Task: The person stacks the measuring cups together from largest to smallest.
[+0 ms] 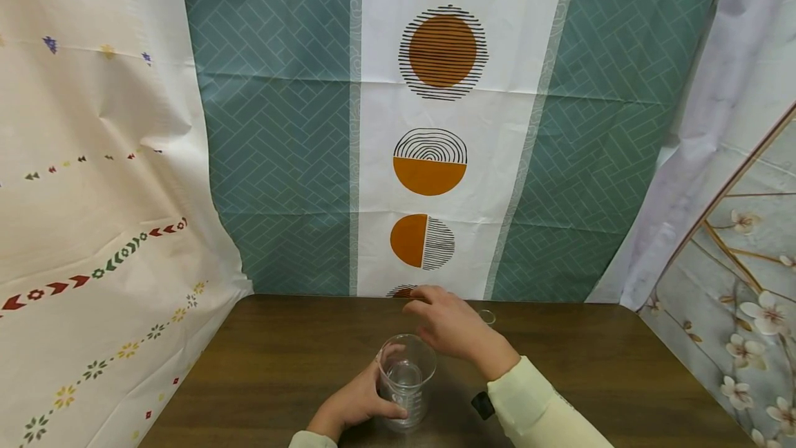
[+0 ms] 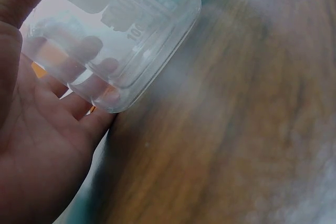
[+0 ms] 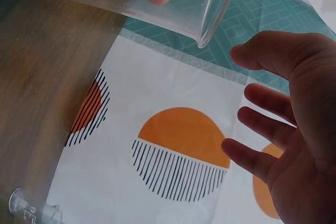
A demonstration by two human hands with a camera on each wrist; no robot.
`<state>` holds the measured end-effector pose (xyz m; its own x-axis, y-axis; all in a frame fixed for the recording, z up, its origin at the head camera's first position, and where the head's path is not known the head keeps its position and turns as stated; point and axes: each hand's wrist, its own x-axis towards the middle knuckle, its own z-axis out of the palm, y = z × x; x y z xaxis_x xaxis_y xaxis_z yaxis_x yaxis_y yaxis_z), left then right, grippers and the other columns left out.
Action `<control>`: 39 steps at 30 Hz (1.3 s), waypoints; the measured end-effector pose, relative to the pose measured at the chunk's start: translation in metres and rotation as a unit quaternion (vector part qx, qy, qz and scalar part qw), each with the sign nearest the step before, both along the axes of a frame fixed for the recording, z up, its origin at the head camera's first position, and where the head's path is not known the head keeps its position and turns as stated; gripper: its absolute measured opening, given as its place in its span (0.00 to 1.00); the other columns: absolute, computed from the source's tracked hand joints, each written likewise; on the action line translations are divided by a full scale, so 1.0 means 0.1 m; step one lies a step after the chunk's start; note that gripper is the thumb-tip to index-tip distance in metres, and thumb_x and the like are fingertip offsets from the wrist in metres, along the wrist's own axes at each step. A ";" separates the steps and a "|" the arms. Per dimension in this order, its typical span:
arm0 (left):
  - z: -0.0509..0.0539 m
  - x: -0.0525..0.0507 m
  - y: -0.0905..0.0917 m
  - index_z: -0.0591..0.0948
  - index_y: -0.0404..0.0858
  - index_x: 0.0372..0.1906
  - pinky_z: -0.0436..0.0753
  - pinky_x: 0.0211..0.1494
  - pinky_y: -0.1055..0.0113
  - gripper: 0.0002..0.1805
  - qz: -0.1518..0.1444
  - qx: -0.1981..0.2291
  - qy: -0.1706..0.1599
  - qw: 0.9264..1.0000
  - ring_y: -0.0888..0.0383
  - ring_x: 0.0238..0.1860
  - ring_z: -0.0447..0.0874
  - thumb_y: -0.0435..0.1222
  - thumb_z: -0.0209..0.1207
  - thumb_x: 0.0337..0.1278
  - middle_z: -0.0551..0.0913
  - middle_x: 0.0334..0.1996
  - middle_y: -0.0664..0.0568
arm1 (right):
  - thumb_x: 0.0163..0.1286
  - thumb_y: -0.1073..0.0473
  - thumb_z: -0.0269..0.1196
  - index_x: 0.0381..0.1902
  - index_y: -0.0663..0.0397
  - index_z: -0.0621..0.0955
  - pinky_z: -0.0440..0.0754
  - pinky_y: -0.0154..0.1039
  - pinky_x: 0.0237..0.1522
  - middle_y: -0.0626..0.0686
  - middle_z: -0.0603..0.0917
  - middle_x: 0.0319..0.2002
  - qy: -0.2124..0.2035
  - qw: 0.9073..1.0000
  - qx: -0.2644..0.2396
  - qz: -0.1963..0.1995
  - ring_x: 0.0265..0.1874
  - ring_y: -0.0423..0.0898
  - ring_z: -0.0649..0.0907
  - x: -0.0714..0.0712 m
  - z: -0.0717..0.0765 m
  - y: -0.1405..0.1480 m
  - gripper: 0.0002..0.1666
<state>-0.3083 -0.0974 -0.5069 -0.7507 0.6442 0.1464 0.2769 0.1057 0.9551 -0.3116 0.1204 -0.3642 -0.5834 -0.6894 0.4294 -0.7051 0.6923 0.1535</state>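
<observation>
A clear glass beaker (image 1: 407, 393) with white graduation marks stands on the wooden table. My left hand (image 1: 361, 396) grips it from the left, thumb across the front and fingers round the far side. Inside the beaker sits a smaller clear glass vessel (image 1: 405, 373); its rounded rim shows in the right wrist view. In the left wrist view the large beaker (image 2: 131, 30) shows a 100 mark near its base. My right hand (image 1: 457, 323) hovers just beyond and right of the rim, its fingers (image 3: 252, 156) spread and holding nothing.
Small clear glassware (image 3: 23, 205) with printed marks stands toward the back of the brown table (image 1: 298, 351); its rim shows behind my right hand in the head view. A green and white patterned curtain (image 1: 280, 157) hangs at the table's back edge, with pale printed cloths at both sides.
</observation>
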 end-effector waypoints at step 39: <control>0.01 0.01 0.01 0.57 0.57 0.70 0.76 0.54 0.70 0.52 0.005 -0.002 0.008 1.000 0.53 0.59 0.73 0.36 0.74 0.40 0.60 0.67 0.45 | 0.57 0.57 0.69 0.49 0.43 0.82 0.79 0.52 0.51 0.53 0.79 0.55 -0.005 0.997 -0.026 -0.078 0.56 0.53 0.78 -0.06 -0.07 0.07 0.20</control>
